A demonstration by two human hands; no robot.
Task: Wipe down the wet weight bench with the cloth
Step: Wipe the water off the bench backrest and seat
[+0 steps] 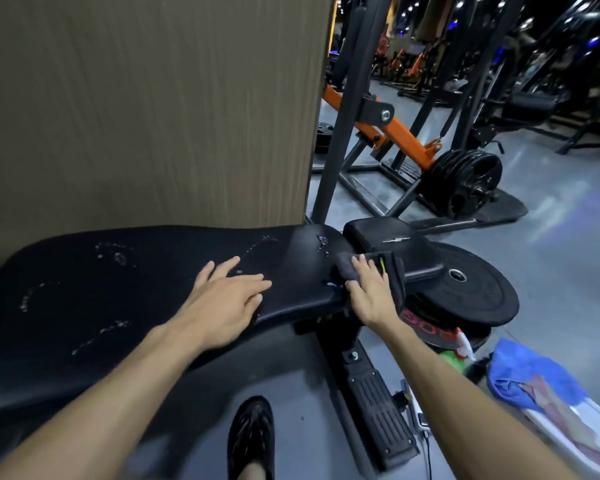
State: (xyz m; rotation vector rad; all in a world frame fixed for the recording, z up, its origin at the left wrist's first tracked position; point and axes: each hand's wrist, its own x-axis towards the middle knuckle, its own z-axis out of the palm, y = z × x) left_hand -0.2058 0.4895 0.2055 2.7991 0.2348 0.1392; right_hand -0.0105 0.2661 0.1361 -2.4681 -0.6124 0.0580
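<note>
The black padded weight bench (118, 299) stretches across the left and middle of the view, with trails of water drops on its surface. My left hand (226, 299) rests flat on the pad near its right end, fingers spread. My right hand (369, 289) presses a dark grey cloth (392, 271) with straight fingers against the gap between the long pad and the small seat pad (388, 237). Water drops lie just above the cloth on the pad's corner.
A tan wall panel (153, 109) rises right behind the bench. Black weight plates (465, 289) lie stacked right of the seat. A blue cloth (530, 375) lies on the floor at lower right. An orange-and-black machine (406, 136) stands behind. My shoe (252, 434) is below.
</note>
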